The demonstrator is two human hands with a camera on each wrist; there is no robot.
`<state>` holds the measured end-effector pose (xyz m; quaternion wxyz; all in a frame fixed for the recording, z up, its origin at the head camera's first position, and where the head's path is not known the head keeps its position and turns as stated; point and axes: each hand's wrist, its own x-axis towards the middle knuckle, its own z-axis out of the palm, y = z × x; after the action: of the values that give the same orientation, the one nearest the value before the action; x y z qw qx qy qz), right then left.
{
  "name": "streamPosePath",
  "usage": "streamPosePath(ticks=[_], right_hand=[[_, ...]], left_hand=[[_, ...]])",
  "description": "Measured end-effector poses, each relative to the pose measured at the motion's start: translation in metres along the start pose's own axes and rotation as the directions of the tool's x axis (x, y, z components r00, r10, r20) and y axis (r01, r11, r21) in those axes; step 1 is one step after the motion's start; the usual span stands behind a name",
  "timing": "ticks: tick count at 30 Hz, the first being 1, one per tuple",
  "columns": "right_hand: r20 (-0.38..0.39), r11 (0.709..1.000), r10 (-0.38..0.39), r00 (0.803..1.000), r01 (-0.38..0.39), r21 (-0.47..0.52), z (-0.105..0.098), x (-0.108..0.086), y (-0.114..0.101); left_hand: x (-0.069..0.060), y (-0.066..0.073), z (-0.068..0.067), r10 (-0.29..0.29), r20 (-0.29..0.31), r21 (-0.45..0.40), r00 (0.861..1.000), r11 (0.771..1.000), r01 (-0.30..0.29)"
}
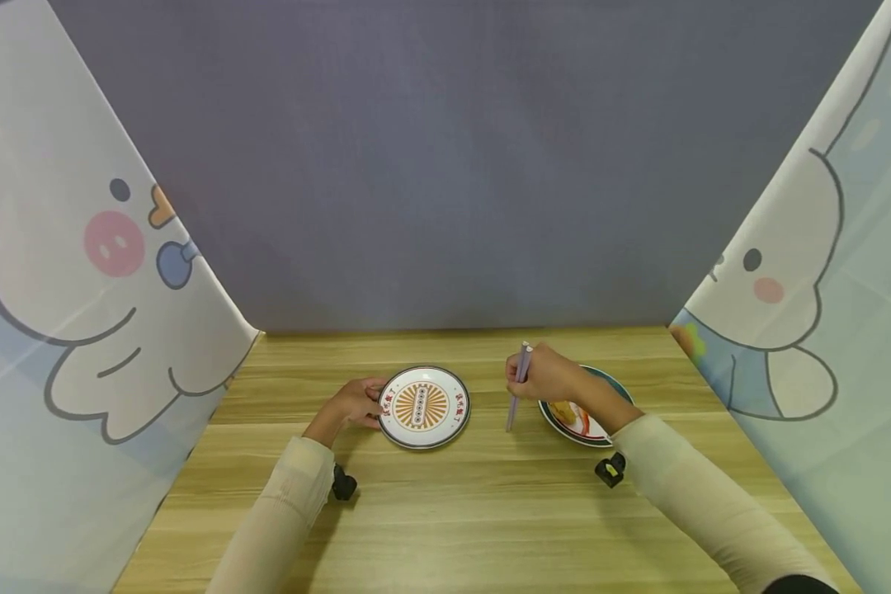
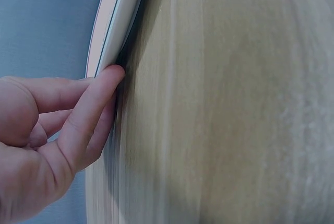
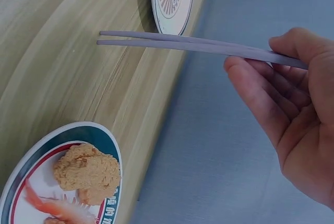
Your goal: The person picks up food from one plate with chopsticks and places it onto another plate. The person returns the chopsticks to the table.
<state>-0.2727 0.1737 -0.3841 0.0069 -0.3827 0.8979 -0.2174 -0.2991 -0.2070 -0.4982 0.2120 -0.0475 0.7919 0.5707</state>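
My left hand [image 1: 354, 403] holds the left rim of a white plate [image 1: 451, 388] with an orange sunburst print; in the left wrist view the fingers [image 2: 112, 75] pinch the edge of the plate [image 2: 112, 20]. Nothing lies on that plate. Between the two plates, my right hand [image 1: 545, 375] grips a pair of lilac chopsticks [image 1: 515, 404], tips pointing down and slightly apart, with nothing between them. A green-rimmed plate [image 1: 615, 381], partly under my right forearm, bears fried pieces [image 3: 83, 169] and a shrimp [image 3: 60, 208].
The wooden table [image 1: 445, 520] ends at a grey back panel [image 1: 460, 165]. Cartoon-printed curtains [image 1: 44, 272] stand on both sides. A black wrist device [image 1: 344, 483] sits by my left sleeve, another [image 1: 610, 470] by my right sleeve.
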Motion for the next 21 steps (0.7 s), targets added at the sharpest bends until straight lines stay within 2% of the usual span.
streamPosePath(ticks=[6, 12, 18, 21], right_hand=[[-0.006, 0.999, 0.028, 1.0, -0.028, 0.025, 0.001, 0.0, 0.003], [-0.086, 0.999, 0.023, 0.996, -0.019, 0.047, 0.0, -0.004, 0.008], [-0.139, 0.97, 0.149, 0.979, -0.118, 0.212, -0.006, -0.009, 0.012], [-0.201, 0.961, 0.187, 0.962, -0.137, 0.239, -0.008, -0.013, 0.016]], left_hand=[[0.001, 0.0, 0.001, -0.003, 0.002, -0.019, 1.0, 1.0, 0.003], [0.002, 0.0, 0.0, 0.003, 0.007, -0.013, 1.0, 1.0, -0.003], [0.002, 0.001, 0.001, -0.004, -0.005, -0.006, 1.0, 1.0, 0.004], [0.001, 0.0, 0.001, 0.0, 0.007, -0.004, 1.0, 1.0, 0.0]])
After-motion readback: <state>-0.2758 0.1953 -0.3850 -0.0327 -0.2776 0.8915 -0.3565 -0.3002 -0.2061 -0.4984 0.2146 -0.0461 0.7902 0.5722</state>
